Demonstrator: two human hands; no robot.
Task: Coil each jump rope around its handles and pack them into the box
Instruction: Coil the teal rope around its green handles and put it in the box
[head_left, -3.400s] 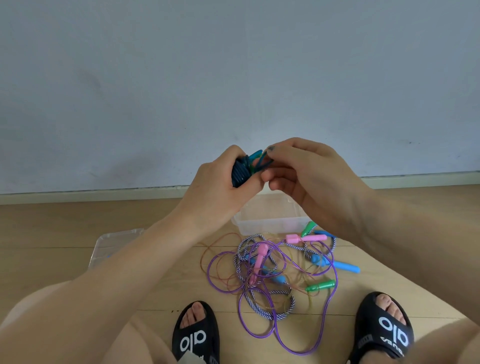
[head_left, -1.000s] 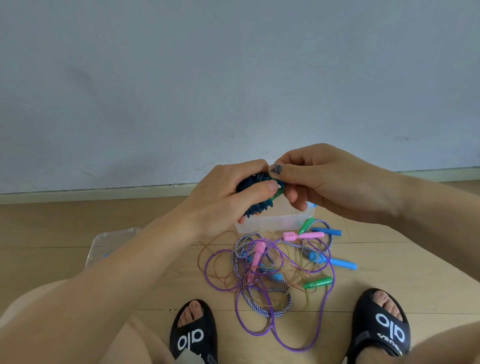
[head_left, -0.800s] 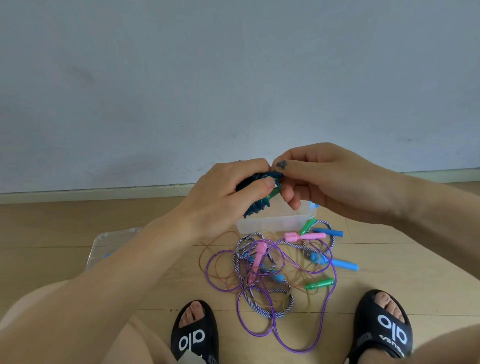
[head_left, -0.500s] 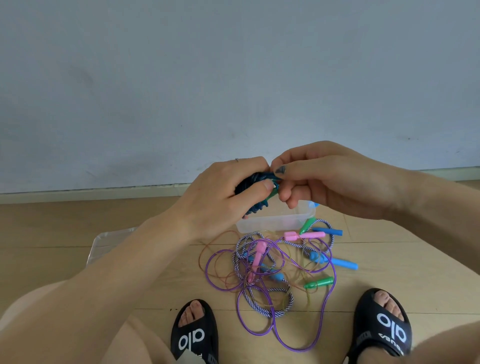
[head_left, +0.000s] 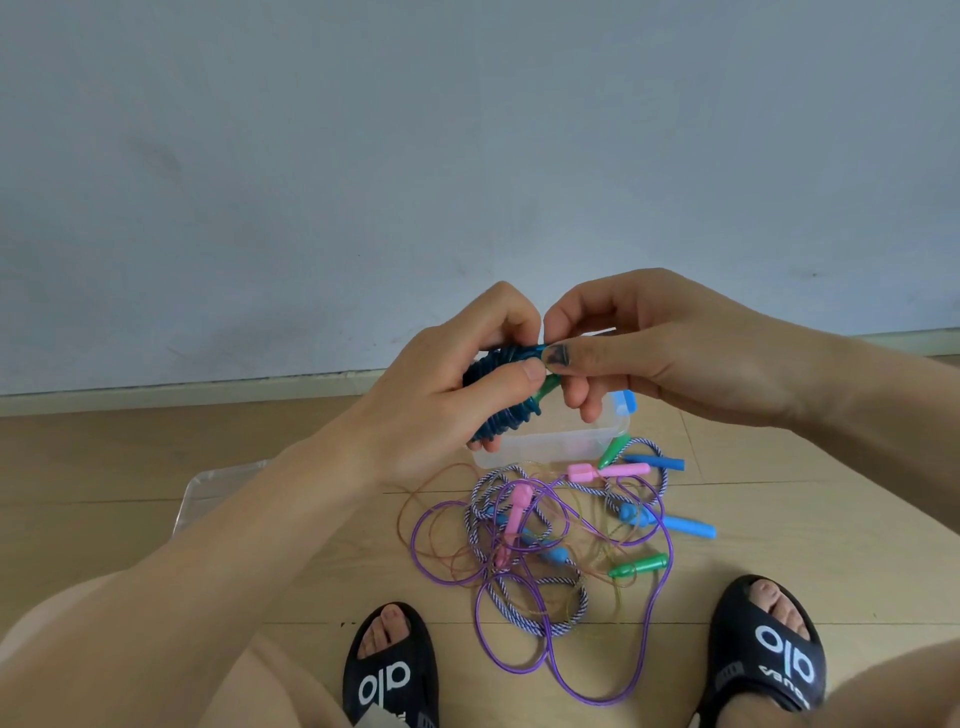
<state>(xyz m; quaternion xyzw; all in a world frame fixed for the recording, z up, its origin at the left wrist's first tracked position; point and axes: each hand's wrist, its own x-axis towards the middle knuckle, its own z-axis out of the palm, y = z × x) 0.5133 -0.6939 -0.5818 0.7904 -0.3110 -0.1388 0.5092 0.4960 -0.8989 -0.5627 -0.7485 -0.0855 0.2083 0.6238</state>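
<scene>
On the wooden floor, nearest to the person, two feet in black slides stand apart, and between them begins a loose tangle of ropes: a purple rope, a blue-and-white striped rope and a thin amber one, with pink handles, blue handles and green handles lying among the loops. None of these is coiled yet.

Just beyond the tangle stands the clear plastic box, open, touching the far edge of the pile. Its clear lid lies flat on the floor to the left, partly hidden under the left forearm.

Above the box, both hands work on one dark blue rope bundle, already wound in many tight turns around its green handles, of which only one tip shows. The left hand grips the bundle, the fingers curled round it and the thumb pressing on top. The right hand pinches the last piece of rope at the upper end of the bundle between thumb and forefinger.

I judge that the step in hand is the finishing of this first coil, namely securing the free end. The next move calls for a tucked end that holds, and then for lowering the bundle into the box without the turns slipping loose. After that, several ropes remain on the floor.
</scene>
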